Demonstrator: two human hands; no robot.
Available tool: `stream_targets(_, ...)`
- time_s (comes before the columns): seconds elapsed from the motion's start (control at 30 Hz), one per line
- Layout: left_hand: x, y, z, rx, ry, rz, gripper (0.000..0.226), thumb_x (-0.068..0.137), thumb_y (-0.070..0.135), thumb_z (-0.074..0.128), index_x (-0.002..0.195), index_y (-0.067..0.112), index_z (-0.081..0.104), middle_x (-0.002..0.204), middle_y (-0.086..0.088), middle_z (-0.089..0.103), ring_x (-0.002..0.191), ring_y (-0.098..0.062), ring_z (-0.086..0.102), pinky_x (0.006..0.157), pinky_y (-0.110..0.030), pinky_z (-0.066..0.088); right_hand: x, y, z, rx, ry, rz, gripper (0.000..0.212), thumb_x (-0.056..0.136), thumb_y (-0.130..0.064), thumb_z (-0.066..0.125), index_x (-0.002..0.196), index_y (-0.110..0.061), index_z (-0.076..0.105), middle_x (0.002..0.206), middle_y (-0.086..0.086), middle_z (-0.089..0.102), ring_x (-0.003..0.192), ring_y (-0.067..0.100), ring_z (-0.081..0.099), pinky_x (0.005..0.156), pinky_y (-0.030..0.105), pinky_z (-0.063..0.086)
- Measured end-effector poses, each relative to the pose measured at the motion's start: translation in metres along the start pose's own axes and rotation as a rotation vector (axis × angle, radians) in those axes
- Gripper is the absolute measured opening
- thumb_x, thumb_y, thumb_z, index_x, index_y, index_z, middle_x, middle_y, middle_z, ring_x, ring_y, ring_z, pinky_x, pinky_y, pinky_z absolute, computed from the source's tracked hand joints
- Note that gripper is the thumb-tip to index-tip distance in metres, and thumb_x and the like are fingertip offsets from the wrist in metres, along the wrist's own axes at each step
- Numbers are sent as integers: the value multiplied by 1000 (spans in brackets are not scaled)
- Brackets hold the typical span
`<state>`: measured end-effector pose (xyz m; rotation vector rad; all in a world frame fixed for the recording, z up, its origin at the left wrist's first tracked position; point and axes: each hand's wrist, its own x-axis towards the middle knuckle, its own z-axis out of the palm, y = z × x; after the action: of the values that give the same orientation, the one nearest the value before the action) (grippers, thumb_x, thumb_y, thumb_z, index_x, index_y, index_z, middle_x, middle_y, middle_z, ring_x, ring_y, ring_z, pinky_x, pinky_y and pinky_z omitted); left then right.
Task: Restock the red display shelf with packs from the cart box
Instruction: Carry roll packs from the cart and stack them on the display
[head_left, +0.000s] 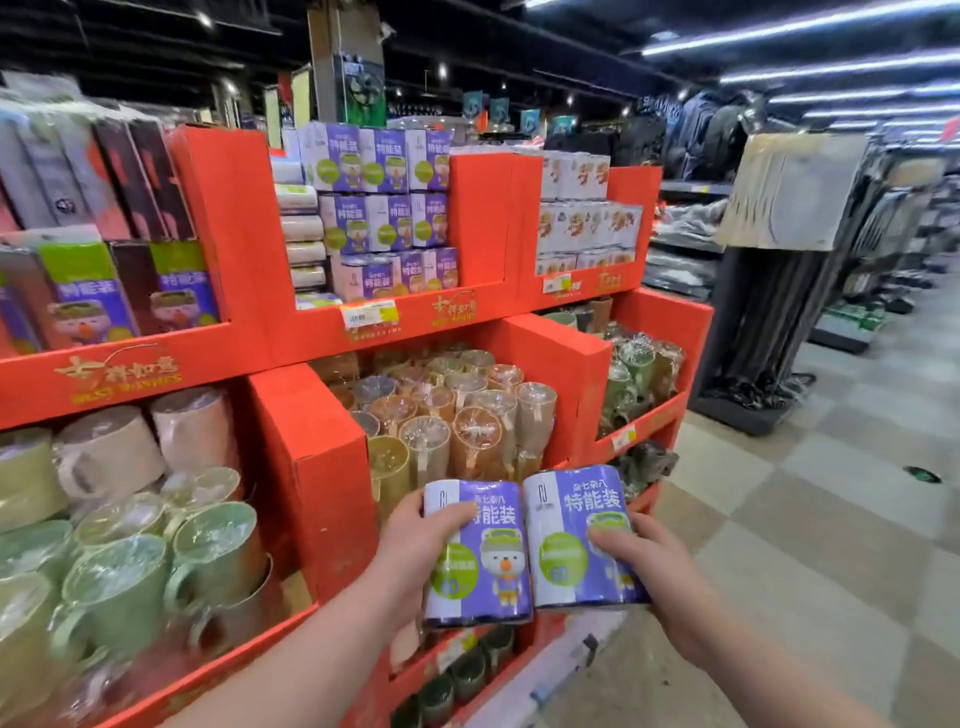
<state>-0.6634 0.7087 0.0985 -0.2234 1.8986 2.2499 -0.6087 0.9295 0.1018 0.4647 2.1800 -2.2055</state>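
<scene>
I hold two purple-and-white packs side by side in front of the red display shelf (395, 317). My left hand (415, 545) grips the left pack (485, 566) from its left side, thumb across the front. My right hand (644, 556) grips the right pack (563, 540) from its right side, fingers over the label. Both packs stand upright, below the shelf's upper tier. Matching purple packs (384, 208) are stacked in the upper middle bay of the shelf. The cart box is not in view.
Wrapped cups (457, 415) fill the middle lower bay, green and beige mugs (130, 519) the left one. White cartoon boxes (587, 218) sit in the upper right bay. A tiled aisle (805, 545) runs along the right, with clothing racks (779, 291) beyond.
</scene>
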Motion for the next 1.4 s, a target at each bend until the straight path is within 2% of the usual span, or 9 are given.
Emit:
stream_targets(0.2, 85, 43, 25, -37, -50, 47, 27, 84, 10, 69, 109, 7, 60, 89, -16, 74, 74, -32, 72, 65, -42, 59, 88, -53, -6, -36, -46, -53, 37, 79, -25, 73, 110, -8, 62, 96, 11, 75, 88, 32, 72, 88, 48, 54)
stream_targets(0.37, 136, 74, 20, -81, -3, 92, 31, 85, 12, 69, 114, 7, 59, 96, -19, 73, 82, -38, 71, 70, -52, 59, 147, -83, 13, -30, -84, -56, 30, 85, -24, 66, 108, -5, 63, 94, 15, 74, 83, 33, 71, 79, 46, 55)
stream_targets(0.5, 160, 95, 6, -101, 90, 138, 27, 84, 11, 68, 110, 5, 62, 96, -20, 73, 86, -40, 70, 75, -57, 57, 193, -116, 40, -38, -180, -93, 24, 88, -19, 62, 101, 0, 67, 89, 19, 74, 65, 25, 70, 59, 30, 57)
stream_targets(0.63, 184, 117, -18, -127, 200, 205, 26, 85, 13, 68, 109, 7, 63, 98, -19, 73, 88, -40, 70, 79, -61, 55, 247, -154, 75, -26, -275, -120, 22, 88, -15, 60, 101, 1, 66, 83, 17, 73, 59, 23, 70, 52, 26, 55)
stream_targets(0.83, 205, 151, -41, -157, 375, 328, 12, 86, 8, 65, 97, 11, 65, 94, -20, 73, 78, -33, 69, 77, -54, 55, 342, -214, 130, -66, -330, -259, 8, 89, -9, 55, 81, -11, 58, 48, -5, 60, 36, 6, 55, 37, 13, 40)
stream_targets(0.93, 220, 166, -45, -174, 461, 375, 20, 87, 6, 62, 107, 4, 64, 100, -23, 71, 83, -35, 68, 76, -49, 55, 386, -246, 153, -108, -369, -330, 15, 72, -21, 67, 73, -15, 53, 52, -3, 47, 38, 10, 45, 41, 17, 37)
stream_targets(1.1, 246, 182, -40, -196, 599, 421, 18, 87, 7, 63, 105, 6, 64, 99, -22, 72, 87, -38, 68, 81, -56, 53, 459, -274, 181, -207, -475, -430, 11, 82, 5, 64, 85, -5, 60, 59, 3, 55, 36, 5, 49, 35, 13, 36)
stream_targets(1.23, 261, 185, -29, -185, 690, 434, 17, 87, 7, 63, 104, 6, 65, 99, -22, 72, 91, -43, 67, 84, -63, 51, 510, -268, 201, -335, -530, -399, 34, 77, 6, 69, 107, -3, 56, 69, 4, 57, 40, 3, 51, 33, 12, 36)
stream_targets(1.4, 273, 187, -18, -204, 784, 485, 16, 87, 3, 60, 103, 3, 65, 99, -25, 71, 84, -37, 66, 82, -56, 52, 555, -250, 225, -406, -611, -270, 62, 73, 22, 62, 119, -15, 43, 62, 14, 58, 42, 20, 53, 47, 30, 48)
